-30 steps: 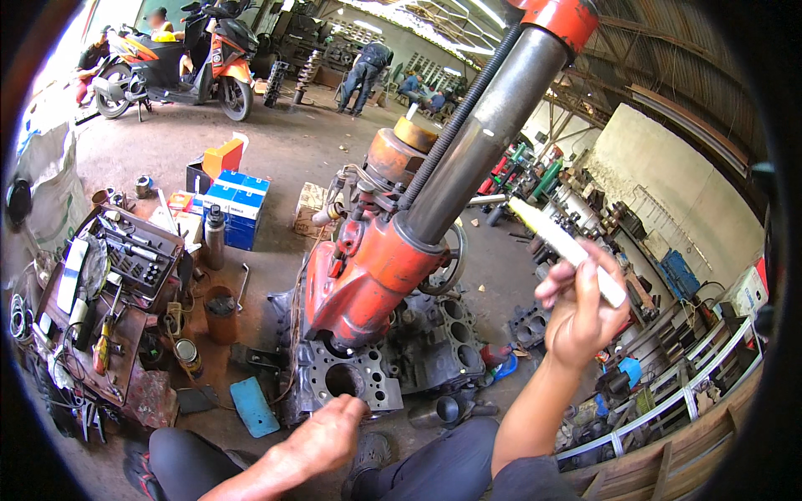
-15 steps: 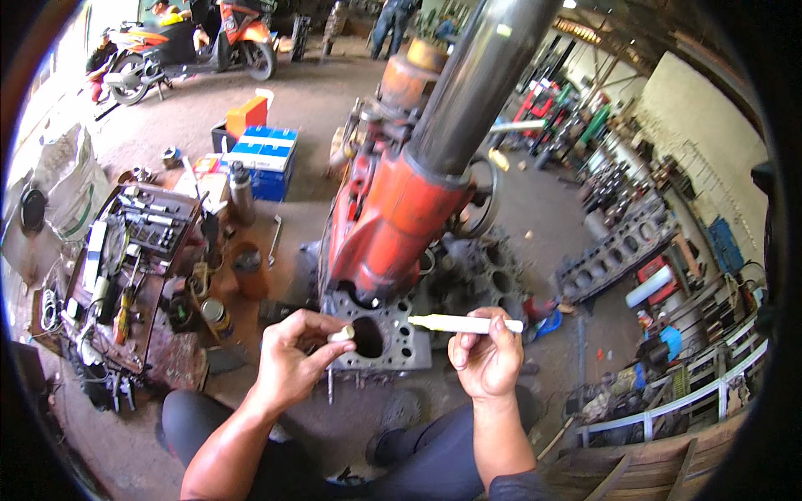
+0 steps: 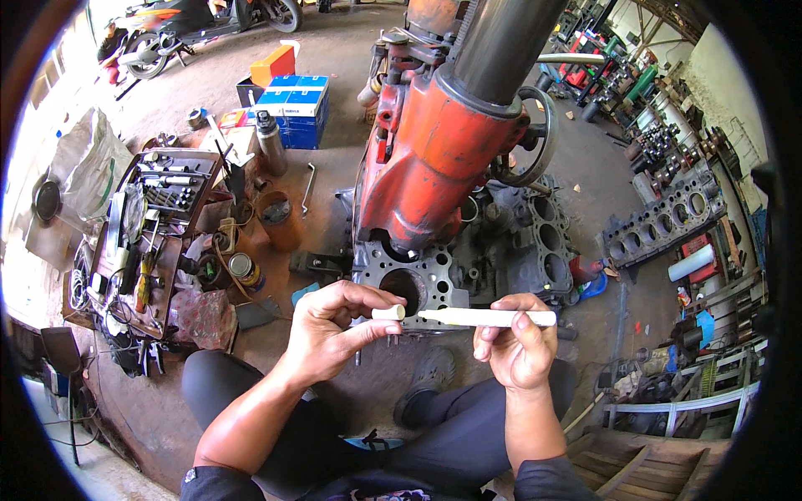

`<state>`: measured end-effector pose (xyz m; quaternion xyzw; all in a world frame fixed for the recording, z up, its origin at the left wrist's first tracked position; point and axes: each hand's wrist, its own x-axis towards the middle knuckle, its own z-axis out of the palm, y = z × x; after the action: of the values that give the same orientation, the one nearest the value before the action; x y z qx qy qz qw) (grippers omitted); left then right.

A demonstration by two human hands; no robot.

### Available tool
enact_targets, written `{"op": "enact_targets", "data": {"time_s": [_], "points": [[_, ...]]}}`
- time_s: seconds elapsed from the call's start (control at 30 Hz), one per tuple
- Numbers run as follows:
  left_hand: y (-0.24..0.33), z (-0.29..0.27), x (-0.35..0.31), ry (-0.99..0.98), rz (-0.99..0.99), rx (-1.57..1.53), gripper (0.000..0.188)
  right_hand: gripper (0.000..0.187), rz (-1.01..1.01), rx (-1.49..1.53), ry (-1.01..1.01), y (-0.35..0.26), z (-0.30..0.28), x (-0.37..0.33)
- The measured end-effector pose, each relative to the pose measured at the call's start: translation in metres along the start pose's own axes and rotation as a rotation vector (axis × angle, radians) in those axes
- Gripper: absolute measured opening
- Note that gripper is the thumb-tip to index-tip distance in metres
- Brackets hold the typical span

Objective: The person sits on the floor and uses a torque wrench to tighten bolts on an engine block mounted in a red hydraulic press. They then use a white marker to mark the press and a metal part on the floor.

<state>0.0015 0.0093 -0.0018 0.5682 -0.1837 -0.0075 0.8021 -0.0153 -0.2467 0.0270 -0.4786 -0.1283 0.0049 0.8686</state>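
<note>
My left hand (image 3: 328,330) pinches a short pale cap (image 3: 388,313) between thumb and fingers. In my right hand (image 3: 525,351) is a pale, uncapped marker pen (image 3: 493,318), held level with its tip pointing left at the cap. A small gap separates the tip from the cap. Just beyond both hands lies an engine block (image 3: 444,288) with a large round bore. A red machine head (image 3: 434,150) with a thick dark column (image 3: 510,50) stands over the block; how the two meet is partly hidden.
To the left, a tool tray (image 3: 171,188) holds sockets and hand tools. Beyond it are a steel flask (image 3: 269,144), blue boxes (image 3: 302,113) and a wrench (image 3: 309,188) on the floor. Another engine block (image 3: 664,225) lies at right. A wooden slatted piece (image 3: 643,468) is at lower right.
Both hands have shifted right and slightly up in the picture. Pen tip and cap have come closer together. The view has tilted down, so the machine and floor items appear shifted.
</note>
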Motion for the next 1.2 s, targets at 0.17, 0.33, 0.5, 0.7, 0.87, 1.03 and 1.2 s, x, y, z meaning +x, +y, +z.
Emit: {"op": "enact_targets", "data": {"time_s": [0.17,0.33,0.5,0.7,0.87,1.03,1.2], "points": [[0.004,0.002,-0.002,-0.001,-0.036,-0.029,0.022,0.025,0.021,-0.090,-0.016,0.000,0.004,-0.005],[0.009,0.002,-0.004,-0.007,-0.081,0.049,0.022,0.021,0.012,-0.203,-0.062,-0.001,0.010,-0.006],[0.012,0.005,-0.005,-0.080,-0.092,0.151,0.022,0.021,0.104,-0.276,-0.115,-0.004,0.018,-0.008],[0.017,0.011,-0.003,-0.177,-0.004,0.411,0.023,0.025,0.236,-0.406,-0.161,-0.001,0.021,-0.010],[0.015,0.018,-0.007,-0.165,-0.012,0.441,0.025,0.022,-0.025,-0.766,-0.213,-0.005,0.020,-0.008],[0.011,0.028,-0.013,-0.195,0.055,0.484,0.022,0.022,-0.115,-0.726,-0.198,0.004,0.026,-0.016],[0.010,0.028,-0.018,-0.194,0.121,0.511,0.021,0.021,-0.180,-0.739,-0.206,0.009,0.023,-0.021]]}}
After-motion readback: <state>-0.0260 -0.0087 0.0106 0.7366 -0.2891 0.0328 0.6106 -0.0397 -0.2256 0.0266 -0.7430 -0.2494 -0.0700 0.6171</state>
